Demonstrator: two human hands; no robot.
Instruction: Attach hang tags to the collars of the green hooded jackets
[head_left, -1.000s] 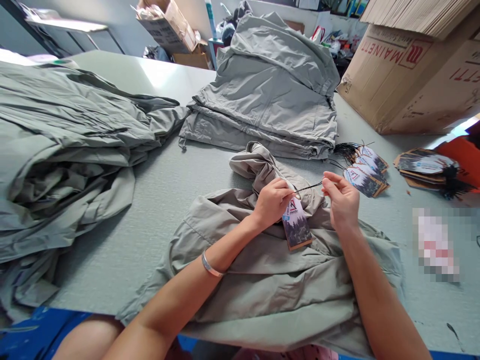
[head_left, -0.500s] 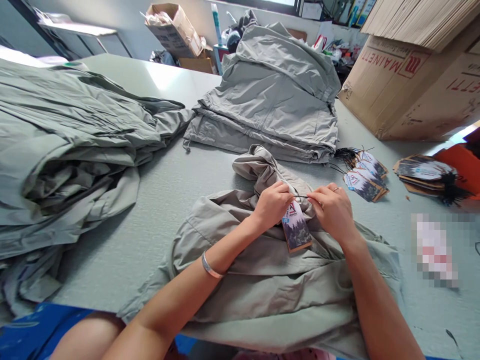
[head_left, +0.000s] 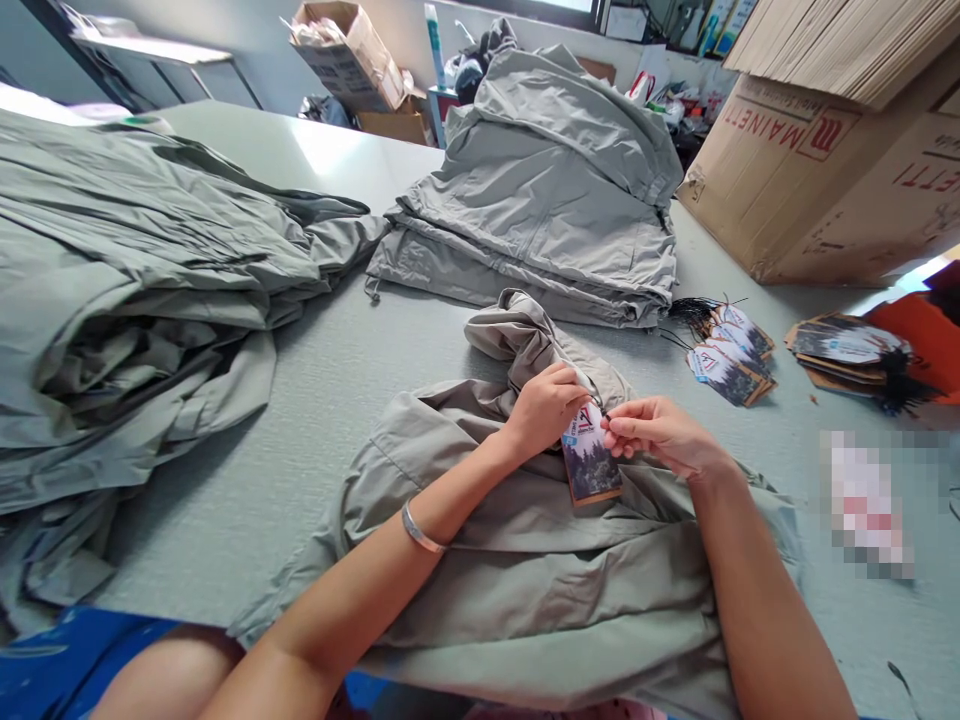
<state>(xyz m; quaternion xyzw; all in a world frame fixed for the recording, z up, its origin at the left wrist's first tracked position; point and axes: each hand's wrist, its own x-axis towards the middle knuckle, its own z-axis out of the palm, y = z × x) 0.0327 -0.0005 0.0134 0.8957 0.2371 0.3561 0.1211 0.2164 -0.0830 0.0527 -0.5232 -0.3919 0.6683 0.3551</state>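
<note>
A grey-beige garment [head_left: 540, 580] lies bunched in front of me on the table, its rolled upper part pointing away. Against it hangs a printed hang tag [head_left: 592, 462] with a forest picture, on a thin black string [head_left: 598, 402]. My left hand [head_left: 541, 412] is closed in a pinch at the top of the tag, by the string; the fingertips partly hide what they grip. To the right of the tag, my right hand [head_left: 664, 432] pinches the lower part of the string between thumb and fingers.
Beyond the garment lies a stack of folded grey garments [head_left: 532, 200]; a large heap of them [head_left: 150, 280] covers the left. Loose hang tags [head_left: 731, 360] and a tag bundle [head_left: 847, 345] lie on the right. Cardboard boxes [head_left: 810, 180] stand at the back right.
My right hand has come slightly down and turned, drawing its end of the string from sideways to down over the tag. My left hand stays almost in place.
</note>
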